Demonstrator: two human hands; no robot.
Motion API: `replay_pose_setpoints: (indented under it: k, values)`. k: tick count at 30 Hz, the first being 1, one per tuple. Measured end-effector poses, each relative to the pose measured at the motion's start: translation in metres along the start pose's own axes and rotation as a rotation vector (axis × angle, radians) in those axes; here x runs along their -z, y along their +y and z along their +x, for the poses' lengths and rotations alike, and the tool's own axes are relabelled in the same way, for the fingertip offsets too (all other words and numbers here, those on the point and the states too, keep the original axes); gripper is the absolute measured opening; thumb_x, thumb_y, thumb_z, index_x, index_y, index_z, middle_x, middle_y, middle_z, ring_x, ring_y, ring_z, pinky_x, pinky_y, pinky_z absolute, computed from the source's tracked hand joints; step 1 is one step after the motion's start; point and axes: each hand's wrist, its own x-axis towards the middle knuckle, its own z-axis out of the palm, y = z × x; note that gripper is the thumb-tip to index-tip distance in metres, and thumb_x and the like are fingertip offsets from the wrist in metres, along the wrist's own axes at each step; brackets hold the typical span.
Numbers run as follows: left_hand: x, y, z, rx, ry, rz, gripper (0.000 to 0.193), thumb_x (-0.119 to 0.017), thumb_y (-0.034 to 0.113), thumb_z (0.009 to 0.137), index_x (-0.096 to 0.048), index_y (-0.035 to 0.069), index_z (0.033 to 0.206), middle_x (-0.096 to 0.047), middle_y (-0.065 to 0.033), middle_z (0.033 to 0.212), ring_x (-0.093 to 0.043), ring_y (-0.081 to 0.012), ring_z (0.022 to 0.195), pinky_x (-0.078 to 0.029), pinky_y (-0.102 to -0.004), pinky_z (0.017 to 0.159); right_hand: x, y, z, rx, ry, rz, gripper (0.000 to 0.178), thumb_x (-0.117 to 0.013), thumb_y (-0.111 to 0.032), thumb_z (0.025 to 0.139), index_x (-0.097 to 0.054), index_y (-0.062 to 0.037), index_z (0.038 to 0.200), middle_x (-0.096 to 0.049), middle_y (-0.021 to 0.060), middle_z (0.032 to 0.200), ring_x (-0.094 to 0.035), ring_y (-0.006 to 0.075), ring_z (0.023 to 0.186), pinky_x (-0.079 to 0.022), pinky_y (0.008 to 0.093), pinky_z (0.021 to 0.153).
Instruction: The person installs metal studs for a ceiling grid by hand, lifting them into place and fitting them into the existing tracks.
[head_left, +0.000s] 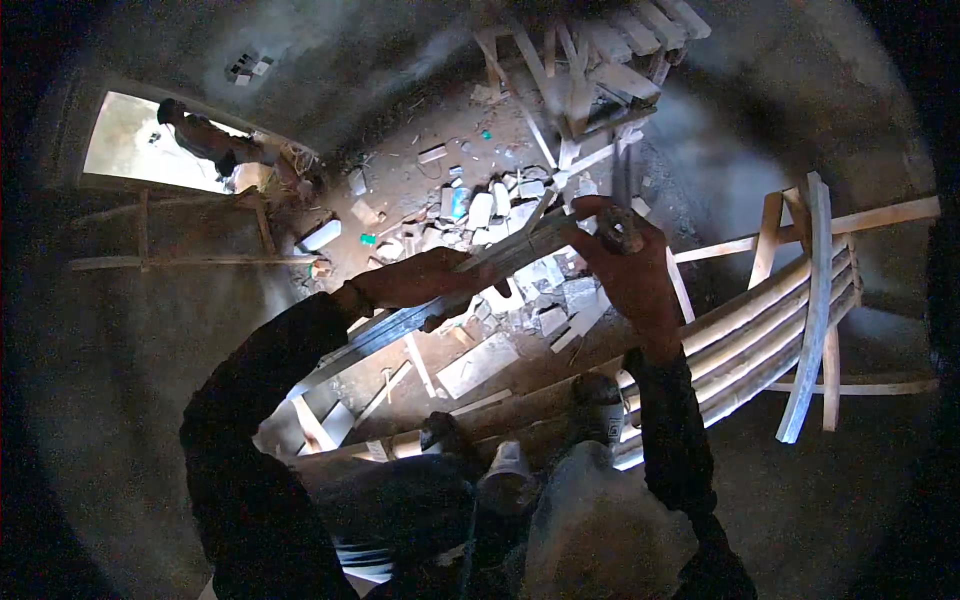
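Note:
A long, straight grey bar (pixel 400 325) with grooves along its face runs slantwise in front of me, its upper end to the right. My left hand (pixel 425 280) is wrapped round its middle, fingers showing below the edge. My right hand (pixel 630 275) is closed at the bar's upper right end. A dull roundish patch shows among the right hand's fingers; what it is cannot be made out. Both forearms are in dark sleeves. Far below the bar, broken blocks and rubble (pixel 490 215) cover the floor.
Beneath my shoes (pixel 598 405) lies a platform of wooden poles (pixel 740 335), with a whitish upright plank (pixel 812 310) at its right. A timber trestle (pixel 575 90) stands at the back. At the left a wooden frame (pixel 200 262) sits below a bright opening, where another person (pixel 205 140) is.

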Motion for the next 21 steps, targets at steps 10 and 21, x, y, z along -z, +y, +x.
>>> replay_pose_setpoints:
  k: [10, 21]
  values:
    - [-0.014, -0.014, -0.008, 0.015, 0.131, 0.070, 0.061, -0.045, 0.064, 0.091, -0.063, 0.010, 0.115, -0.048, 0.0004, 0.061, -0.050, -0.0096, 0.043, -0.046, -0.0256, 0.042, -0.010, -0.001, 0.011, 0.150, -0.201, -0.105, 0.028, -0.076, -0.009, 0.080, -0.065, -0.0030, 0.105, -0.066, 0.0016, 0.084, -0.058, 0.0067, 0.073, -0.049, 0.0231, 0.061]
    - [-0.027, -0.029, -0.008, 0.045, 0.278, 0.066, 0.052, -0.047, 0.057, 0.094, -0.062, 0.010, 0.110, -0.049, 0.0018, 0.062, -0.048, -0.0079, 0.046, -0.043, -0.0261, 0.040, -0.036, -0.005, -0.005, 0.130, -0.071, -0.086, 0.024, -0.073, -0.009, 0.080, -0.062, -0.0039, 0.101, -0.067, 0.0090, 0.086, -0.064, 0.0192, 0.076, -0.052, 0.0319, 0.068]
